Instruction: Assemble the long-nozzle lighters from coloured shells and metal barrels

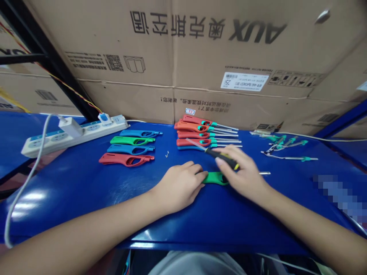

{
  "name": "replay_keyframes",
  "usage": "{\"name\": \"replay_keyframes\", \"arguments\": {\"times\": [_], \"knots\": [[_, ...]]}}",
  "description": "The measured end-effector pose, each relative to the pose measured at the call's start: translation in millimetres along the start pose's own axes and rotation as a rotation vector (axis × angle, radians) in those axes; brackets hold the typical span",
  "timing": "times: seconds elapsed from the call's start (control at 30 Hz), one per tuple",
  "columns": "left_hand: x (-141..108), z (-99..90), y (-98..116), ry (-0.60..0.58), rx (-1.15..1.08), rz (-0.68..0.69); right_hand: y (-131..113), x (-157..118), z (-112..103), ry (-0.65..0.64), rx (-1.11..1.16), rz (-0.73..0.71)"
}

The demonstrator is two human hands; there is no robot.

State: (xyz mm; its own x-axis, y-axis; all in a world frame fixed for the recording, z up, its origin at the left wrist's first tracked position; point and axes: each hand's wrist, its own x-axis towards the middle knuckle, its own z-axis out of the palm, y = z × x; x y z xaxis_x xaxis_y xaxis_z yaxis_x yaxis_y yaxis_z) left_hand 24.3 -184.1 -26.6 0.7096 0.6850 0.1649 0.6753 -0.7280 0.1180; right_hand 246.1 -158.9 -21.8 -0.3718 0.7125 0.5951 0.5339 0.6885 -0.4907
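Note:
My left hand (183, 185) is closed on the handle end of a green gas lighter (215, 178) lying on the blue table. In my right hand (243, 172) is a screwdriver (222, 158) with a black and yellow handle, its shaft pointing up and left. My right hand also covers the front of the green lighter, whose metal tube shows beyond it; whether these fingers touch the lighter I cannot tell. Just behind lies a stack of red and orange lighters (193, 135) with metal tubes. Two tiny screws (167, 154) lie left of it.
To the left are several lighter shells without tubes, including a red shell (127, 159) and a green shell (132, 140). A white power strip (77, 135) lies behind them. Metal tubes with teal parts (289, 141) lie at right. Cardboard (177, 46) walls off the back.

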Motion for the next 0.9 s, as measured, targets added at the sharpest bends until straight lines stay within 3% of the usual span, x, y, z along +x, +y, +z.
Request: {"name": "replay_keyframes", "arguments": {"times": [0.07, 0.13, 0.37, 0.67, 0.9], "knots": [[-0.8, 1.7, 0.1, 0.026, -0.002, 0.011, -6.7, -2.4, 19.1, -0.163, 0.132, 0.011], [-1.2, 3.1, 0.0, 0.044, -0.006, 0.019, -6.3, 0.9, 30.8, -0.204, 0.173, 0.025], [-2.1, 4.5, 0.9, 0.031, 0.022, 0.006, 11.0, 22.3, 46.8, -0.23, 0.193, 0.093], [-1.3, 5.9, 0.9, 0.03, 0.023, -0.002, 14.4, 23.7, 52.0, -0.342, 0.226, 0.099], [-1.5, 7.5, 0.2, 0.066, 0.02, 0.006, 18.1, 23.1, 55.2, -0.346, 0.215, 0.129]]}}
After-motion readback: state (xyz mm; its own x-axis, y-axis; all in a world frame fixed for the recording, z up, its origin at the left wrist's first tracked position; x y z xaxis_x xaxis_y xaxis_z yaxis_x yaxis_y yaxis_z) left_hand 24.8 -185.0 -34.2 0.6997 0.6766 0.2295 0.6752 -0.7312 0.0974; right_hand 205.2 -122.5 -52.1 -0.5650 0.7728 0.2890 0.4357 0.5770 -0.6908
